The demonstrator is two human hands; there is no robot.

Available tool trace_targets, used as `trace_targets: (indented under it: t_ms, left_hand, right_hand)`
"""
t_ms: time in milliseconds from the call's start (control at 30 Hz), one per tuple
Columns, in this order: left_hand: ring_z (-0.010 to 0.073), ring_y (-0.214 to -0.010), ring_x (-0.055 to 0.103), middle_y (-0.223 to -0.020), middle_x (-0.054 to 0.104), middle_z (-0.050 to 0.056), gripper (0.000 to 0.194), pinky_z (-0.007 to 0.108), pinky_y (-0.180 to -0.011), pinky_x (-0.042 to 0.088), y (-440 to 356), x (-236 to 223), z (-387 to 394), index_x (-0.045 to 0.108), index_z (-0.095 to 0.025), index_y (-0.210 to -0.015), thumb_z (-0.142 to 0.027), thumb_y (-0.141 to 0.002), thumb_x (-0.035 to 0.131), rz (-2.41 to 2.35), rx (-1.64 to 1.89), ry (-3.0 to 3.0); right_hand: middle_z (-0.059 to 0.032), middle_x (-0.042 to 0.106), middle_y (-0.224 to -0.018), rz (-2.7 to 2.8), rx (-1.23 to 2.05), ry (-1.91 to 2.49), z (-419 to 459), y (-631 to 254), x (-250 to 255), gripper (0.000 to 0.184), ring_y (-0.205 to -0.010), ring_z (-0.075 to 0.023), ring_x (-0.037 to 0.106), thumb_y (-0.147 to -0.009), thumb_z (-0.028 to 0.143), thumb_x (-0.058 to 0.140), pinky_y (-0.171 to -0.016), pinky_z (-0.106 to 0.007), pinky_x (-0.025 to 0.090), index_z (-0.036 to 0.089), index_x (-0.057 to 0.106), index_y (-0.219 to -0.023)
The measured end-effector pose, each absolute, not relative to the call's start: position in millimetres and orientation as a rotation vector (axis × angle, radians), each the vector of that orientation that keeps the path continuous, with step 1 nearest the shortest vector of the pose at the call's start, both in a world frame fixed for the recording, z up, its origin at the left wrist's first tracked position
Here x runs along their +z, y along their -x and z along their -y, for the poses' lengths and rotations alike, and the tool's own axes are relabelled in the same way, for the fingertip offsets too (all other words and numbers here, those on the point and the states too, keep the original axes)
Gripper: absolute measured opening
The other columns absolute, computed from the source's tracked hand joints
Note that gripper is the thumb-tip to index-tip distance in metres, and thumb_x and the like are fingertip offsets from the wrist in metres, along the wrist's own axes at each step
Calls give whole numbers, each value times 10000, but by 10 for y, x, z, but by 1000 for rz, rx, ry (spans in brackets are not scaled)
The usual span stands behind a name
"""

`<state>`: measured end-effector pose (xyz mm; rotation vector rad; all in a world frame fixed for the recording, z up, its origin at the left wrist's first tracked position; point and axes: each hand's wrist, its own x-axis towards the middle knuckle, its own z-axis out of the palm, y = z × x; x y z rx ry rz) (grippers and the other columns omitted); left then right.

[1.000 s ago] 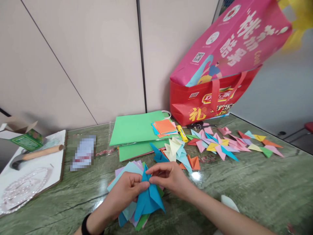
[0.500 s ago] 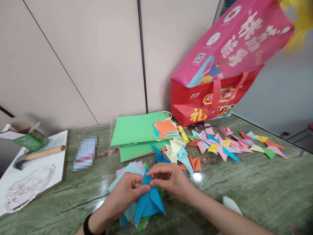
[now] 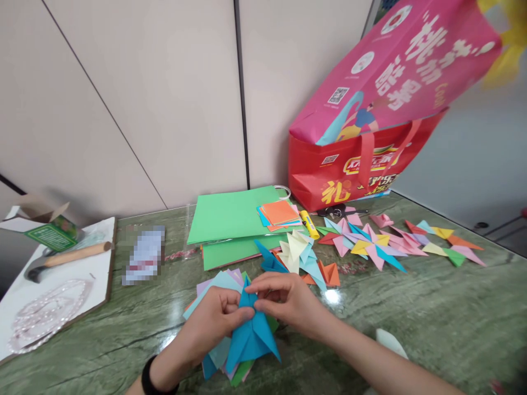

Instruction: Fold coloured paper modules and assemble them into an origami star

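Observation:
A folded blue origami paper, narrow at the top and flaring into points below, is held between both hands. My left hand pinches its left edge, thumb lying across the front. At the upper right edge, my right hand grips the paper near its tip between thumb and fingers. Under it lies a fanned stack of coloured paper sheets. Just beyond my right hand are folded pieces: a cream one, a dark blue one and an orange one.
Green paper packs lie at the back with small orange squares and a yellow glue stick. Several folded stars spread rightward. A red bag stands behind. A white board at left carries a wooden-handled tool.
The view has shifted very slightly. Both hands keep the same hold on the blue origami paper, which looks unchanged.

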<state>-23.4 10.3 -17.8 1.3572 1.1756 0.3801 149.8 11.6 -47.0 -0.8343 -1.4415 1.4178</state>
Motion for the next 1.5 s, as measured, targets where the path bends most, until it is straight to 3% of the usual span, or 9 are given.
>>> trace_targets:
  t_ms: [700,967,1167,1500]
  left_hand:
    - [67,-434,231,-438,314,-96,380,228,-428,151,228,-180,-113,386,-198,-529,-479,-679,594,-1183,380,-1383]
    - [62,-432,174,-444,251,-107,380,235,-418,111,225,-158,-90,351,-204,-524,-446,-700,585,-1161,358,-1422]
    - [63,-431,170,-452,235,-104,358,232,-406,116,213,-185,-83,316,-211,-521,-368,-722,567,-1157,356,-1488]
    - [66,-439,160,-462,193,-102,351,233,-406,118,194,-172,-53,271,-217,-507,-299,-731,528,-1164,333,-1607]
  right_hand:
    - [-57,662,-824,1584,1191,862,-81,-1497,-416,275,-639,-127,568,-664,56,622,-537,-219,442,198,741,-868]
    - [-13,639,-734,1371,1474,940,-91,-1481,-395,134,-566,-101,540,-692,185,652,-485,-203,424,183,704,-815]
    - [17,653,-668,1129,1643,975,-125,-1482,-387,316,-462,-70,505,-590,220,756,-416,-178,381,177,621,-872]
    - [38,608,-555,1063,1669,1007,-115,-1470,-387,267,-416,-63,481,-542,305,795,-414,-200,397,149,678,-723]
